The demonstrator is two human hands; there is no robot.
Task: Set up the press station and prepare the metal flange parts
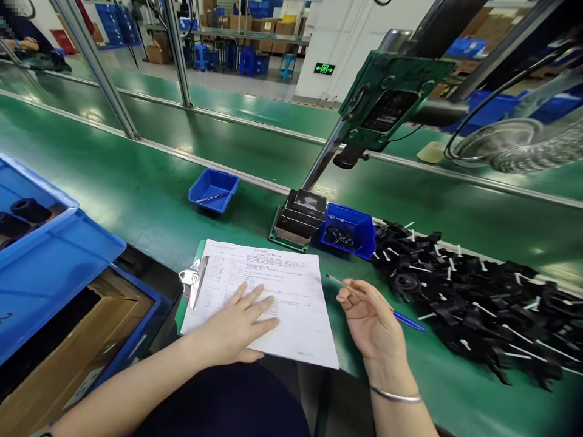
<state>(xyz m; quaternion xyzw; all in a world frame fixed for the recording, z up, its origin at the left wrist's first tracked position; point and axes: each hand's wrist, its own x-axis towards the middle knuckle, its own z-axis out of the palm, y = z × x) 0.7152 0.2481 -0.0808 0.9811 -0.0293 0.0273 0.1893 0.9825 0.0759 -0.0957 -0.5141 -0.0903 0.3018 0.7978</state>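
My left hand (243, 325) lies flat with fingers spread on a printed paper sheet (291, 285). The sheet is on a green clipboard (180, 318), whose metal clip (195, 282) sits at the left edge. To the right of the sheet, my right hand (376, 318) is raised palm up, its fingers closed round a pen. The blue end of the pen (410, 321) sticks out to the right of the hand, and its thin clear tip points left toward the paper. A metal bangle circles the right wrist.
Black parts with white ties (464, 303) are heaped at the right. Behind the sheet are a press stand (300, 218) and two small blue bins (210, 206) (370, 233). Large blue crates (54, 267) stand left. Another person's arm (25, 44) shows far left.
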